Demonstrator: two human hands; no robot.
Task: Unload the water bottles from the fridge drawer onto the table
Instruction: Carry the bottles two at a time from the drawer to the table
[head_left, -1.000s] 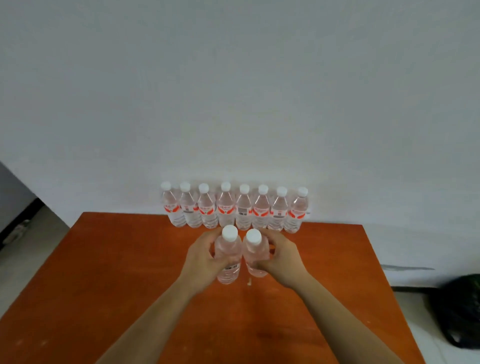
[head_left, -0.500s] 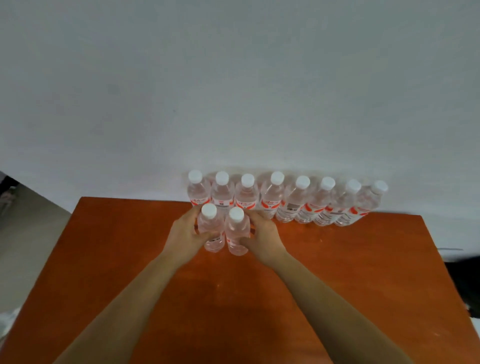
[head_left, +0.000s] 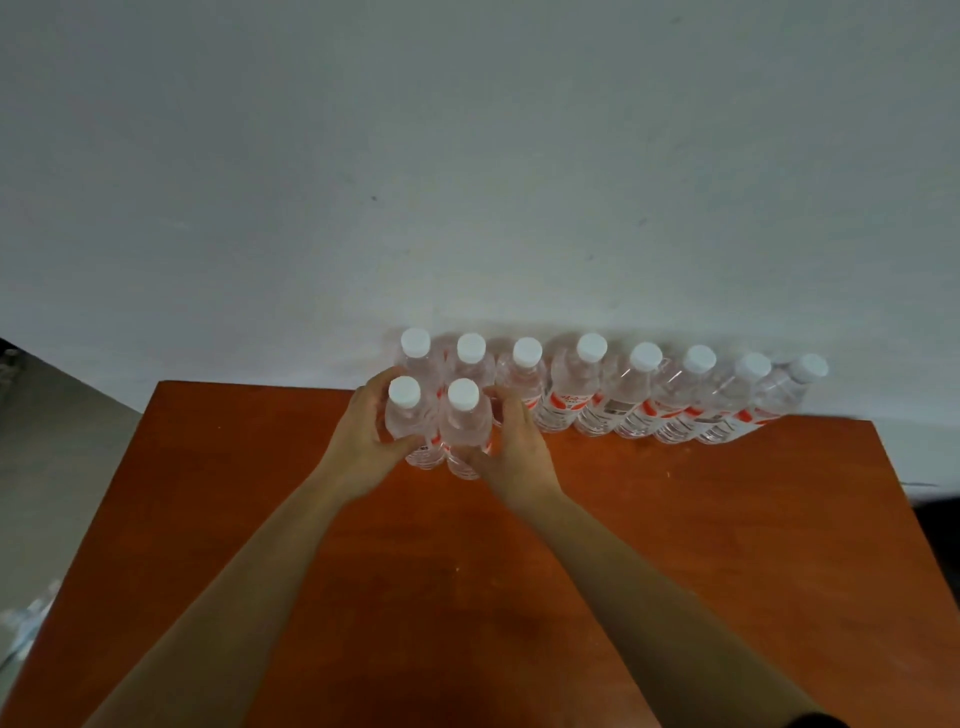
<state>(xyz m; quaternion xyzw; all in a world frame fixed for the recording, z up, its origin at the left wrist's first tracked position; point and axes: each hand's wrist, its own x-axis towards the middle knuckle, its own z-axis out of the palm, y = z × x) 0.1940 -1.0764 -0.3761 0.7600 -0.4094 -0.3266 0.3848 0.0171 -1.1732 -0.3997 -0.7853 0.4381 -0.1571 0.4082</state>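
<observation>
Two clear water bottles with white caps stand side by side on the orange-brown table (head_left: 675, 519). My left hand (head_left: 366, 447) grips the left bottle (head_left: 410, 421), fingers curled round its body. My right hand (head_left: 511, 452) grips the right bottle (head_left: 465, 428) the same way. Both bottles stand upright just in front of the left end of a row of several bottles (head_left: 587, 384) with red and white labels. That row lines the table's far edge against the wall. The fridge drawer is out of view.
A grey-white wall (head_left: 467, 182) rises right behind the row of bottles. Grey floor (head_left: 57, 441) shows past the table's left edge. A dark object (head_left: 935, 530) sits beyond the right edge.
My hands have carried the two bottles to the left, from the middle of the row to its left end, and closer to it. The view has shifted with them.
</observation>
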